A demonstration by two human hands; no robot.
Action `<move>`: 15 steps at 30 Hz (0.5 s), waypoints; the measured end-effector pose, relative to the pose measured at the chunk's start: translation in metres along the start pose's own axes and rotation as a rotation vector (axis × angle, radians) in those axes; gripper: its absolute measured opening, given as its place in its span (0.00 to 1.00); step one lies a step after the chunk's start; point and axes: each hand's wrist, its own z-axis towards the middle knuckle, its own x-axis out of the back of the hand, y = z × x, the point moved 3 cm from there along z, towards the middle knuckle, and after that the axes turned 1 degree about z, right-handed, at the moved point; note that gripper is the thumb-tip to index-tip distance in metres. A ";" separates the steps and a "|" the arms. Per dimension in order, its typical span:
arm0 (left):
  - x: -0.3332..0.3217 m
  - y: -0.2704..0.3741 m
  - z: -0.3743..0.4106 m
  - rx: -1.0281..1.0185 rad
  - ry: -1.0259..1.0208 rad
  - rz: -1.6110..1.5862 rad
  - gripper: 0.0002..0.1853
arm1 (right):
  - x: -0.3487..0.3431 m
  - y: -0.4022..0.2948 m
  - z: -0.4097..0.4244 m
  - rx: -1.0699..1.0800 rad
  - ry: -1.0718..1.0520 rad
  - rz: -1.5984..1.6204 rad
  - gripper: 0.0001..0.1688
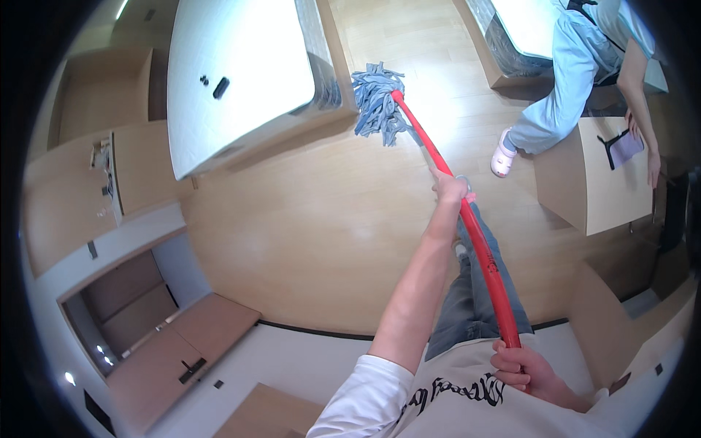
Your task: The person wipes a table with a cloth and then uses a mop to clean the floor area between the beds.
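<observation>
Both my hands grip the red handle of a string mop. My left hand wraps around it partway down, with a band at the wrist. Close against my shirt, my right hand holds the upper end. The handle slants away from me to the mop head, a spread of blue-grey cloth strips. Those strips lie on the light wood floor, beside the corner of a bed base. Some of them appear to touch that base.
A mattress with small dark objects on it fills the upper left. At right, a person in light blue trousers wipes or touches a wooden cabinet, near a black-framed squeegee-like tool. An open door stands lower left.
</observation>
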 end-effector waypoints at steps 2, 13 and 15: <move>0.007 0.024 0.018 -0.047 -0.025 0.002 0.30 | -0.040 -0.024 -0.005 -0.028 -0.022 0.104 0.06; 0.031 0.190 0.078 -0.099 0.010 0.016 0.24 | -0.170 -0.150 -0.005 -0.110 0.107 -0.012 0.08; 0.039 0.215 0.081 -0.086 0.002 0.001 0.25 | -0.197 -0.168 -0.008 -0.108 0.091 0.016 0.09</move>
